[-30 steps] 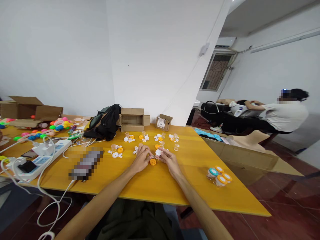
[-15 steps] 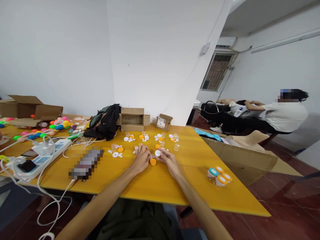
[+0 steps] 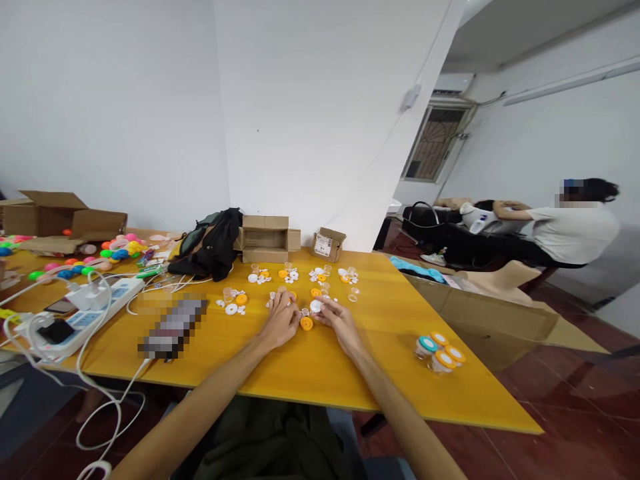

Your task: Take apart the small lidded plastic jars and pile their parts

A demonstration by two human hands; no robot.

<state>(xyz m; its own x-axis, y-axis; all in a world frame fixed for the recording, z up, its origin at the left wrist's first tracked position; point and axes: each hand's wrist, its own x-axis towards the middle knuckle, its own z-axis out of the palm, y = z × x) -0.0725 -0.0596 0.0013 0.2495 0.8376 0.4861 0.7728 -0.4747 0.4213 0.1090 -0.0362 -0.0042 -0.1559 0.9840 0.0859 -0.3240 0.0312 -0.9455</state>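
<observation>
My right hand [image 3: 341,323] holds a round white plastic disc [image 3: 317,306] between thumb and fingers, just above the table. Below and between my hands lies an orange screw lid [image 3: 307,324], with small white perforated pieces [image 3: 304,312] right behind it. My left hand [image 3: 281,323] rests palm down over another cluster of parts, its fingers a little apart and bent forward. Its fingertips partly cover those parts, and any small piece under them is hidden. Behind my right hand stand a second orange lid [image 3: 316,293] and a clear plastic cup [image 3: 325,288].
More clusters of lids, discs and cups [image 3: 228,294] lie across the yellow table [image 3: 380,373]. Closed jars [image 3: 440,353] stand at right. Cardboard boxes [image 3: 265,247], a black bag [image 3: 215,243], a power strip [image 3: 95,310] and cables are around. A person [image 3: 575,227] sits at far right.
My left hand has drawn slightly left, leaving the small white pieces behind the orange lid in clearer view. My right hand stays almost still with the white disc.
</observation>
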